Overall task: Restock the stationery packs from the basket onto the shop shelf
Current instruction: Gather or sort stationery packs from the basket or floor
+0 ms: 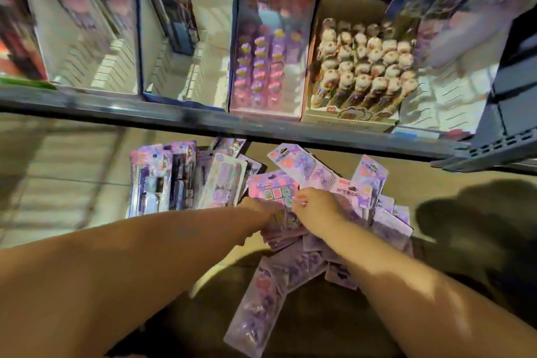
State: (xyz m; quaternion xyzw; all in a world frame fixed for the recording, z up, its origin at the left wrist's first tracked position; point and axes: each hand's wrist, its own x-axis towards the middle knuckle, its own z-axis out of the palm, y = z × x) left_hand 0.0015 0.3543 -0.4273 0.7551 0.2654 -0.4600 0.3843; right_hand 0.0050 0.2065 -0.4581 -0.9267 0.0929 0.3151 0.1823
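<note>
A: State of right hand (315, 208)?
B: Fingers curled, pinching pink pack (271, 187) at its near edge. The pack stuck out beyond the knuckles, long axis away from the wrist, header end farthest (toward shelf (203, 122)).
A: And left hand (257, 206)?
B: Just left of the same pack. Fingers were hidden, so I can't tell the grip. Loose packs (386, 224) lay right of the grip.

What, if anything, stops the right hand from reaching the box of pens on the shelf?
Probably nothing, so likely yes. The right hand is down among the packs, pinching a pink pack; the box of pens stands open on the shelf above it, at the front.
</note>
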